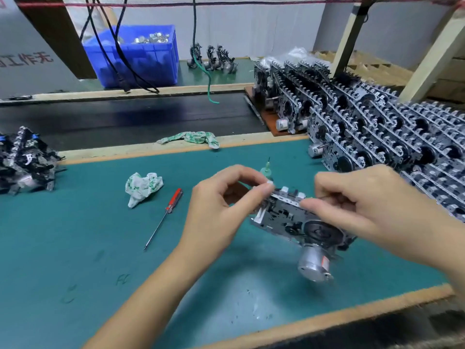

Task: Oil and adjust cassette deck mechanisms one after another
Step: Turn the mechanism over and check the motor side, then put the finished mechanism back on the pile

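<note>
A cassette deck mechanism (297, 222), metal with a black flywheel and a silver motor (314, 267) hanging below, is held just above the green mat (88, 248). My left hand (221, 205) pinches its white keys at the upper left corner. My right hand (372, 205) grips the upper right edge, fingers curled over the key row. A small green oiler bottle (266, 171) with a thin needle tip stands behind the mechanism, partly hidden by my left fingers.
A red-handled screwdriver (166, 215) and a crumpled cloth (142, 186) lie left of my hands. Stacked mechanisms (377, 132) fill the right side; another pile (25, 159) sits far left. A rag (191, 138), a black conveyor belt (125, 119) and a blue bin (136, 56) lie behind.
</note>
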The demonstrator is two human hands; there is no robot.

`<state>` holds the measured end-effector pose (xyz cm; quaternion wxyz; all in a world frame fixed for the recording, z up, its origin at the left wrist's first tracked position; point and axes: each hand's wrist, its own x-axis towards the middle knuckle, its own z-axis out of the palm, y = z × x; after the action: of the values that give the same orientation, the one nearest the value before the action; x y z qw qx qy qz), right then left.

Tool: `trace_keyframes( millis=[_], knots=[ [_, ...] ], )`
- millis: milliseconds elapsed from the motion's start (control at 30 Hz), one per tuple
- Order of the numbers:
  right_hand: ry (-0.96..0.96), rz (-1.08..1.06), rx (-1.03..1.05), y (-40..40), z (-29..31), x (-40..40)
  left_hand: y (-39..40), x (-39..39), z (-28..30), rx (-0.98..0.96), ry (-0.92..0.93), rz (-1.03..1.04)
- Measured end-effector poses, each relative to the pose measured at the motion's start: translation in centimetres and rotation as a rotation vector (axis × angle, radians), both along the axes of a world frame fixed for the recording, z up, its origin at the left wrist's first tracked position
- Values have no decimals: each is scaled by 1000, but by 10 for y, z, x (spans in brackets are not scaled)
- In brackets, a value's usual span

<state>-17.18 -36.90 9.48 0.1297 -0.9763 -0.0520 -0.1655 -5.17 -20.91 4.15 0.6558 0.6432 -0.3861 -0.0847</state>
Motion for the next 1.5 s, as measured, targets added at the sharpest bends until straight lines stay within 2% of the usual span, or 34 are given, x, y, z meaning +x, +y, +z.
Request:
trace_keyframes(
  millis=[167, 333, 500, 600, 733, 933, 1033, 1133, 1267, 1400, 1500],
  knots=[
    [-129, -194, -124, -41, 42, -6, -67, 16, 54, 48, -181, -115],
    [-154, -387, -55, -86, 44, 57, -138, 73, 81, 174, -190, -69],
    [-4, -504, 22, -124, -2, 133, -189, 133, 49, 428, -141, 17],
    [72, -571, -61, -142, -27, 156, -207, 145, 23, 559, -148, -75],
    [77, -645, -153, -156, -33, 167, -223, 150, 3, 676, -105, -217],
    [124, -736, -58, -162, -33, 183, -239, 156, 1, 612, -40, -202],
    [119, -738, -232, -158, -42, 179, -238, 156, -10, 663, -16, -284],
    [83, -749, -370, -162, -53, 170, -240, 154, -17, 608, 78, -346],
    [84, -781, -377, -168, -56, 160, -252, 149, -18, 588, 35, -339],
    [157, -747, -382, -163, -49, 161, -248, 151, -13, 607, 117, -379],
    [102, -727, -393, -149, -32, 159, -235, 141, 0, 673, -68, -326]
  ],
)
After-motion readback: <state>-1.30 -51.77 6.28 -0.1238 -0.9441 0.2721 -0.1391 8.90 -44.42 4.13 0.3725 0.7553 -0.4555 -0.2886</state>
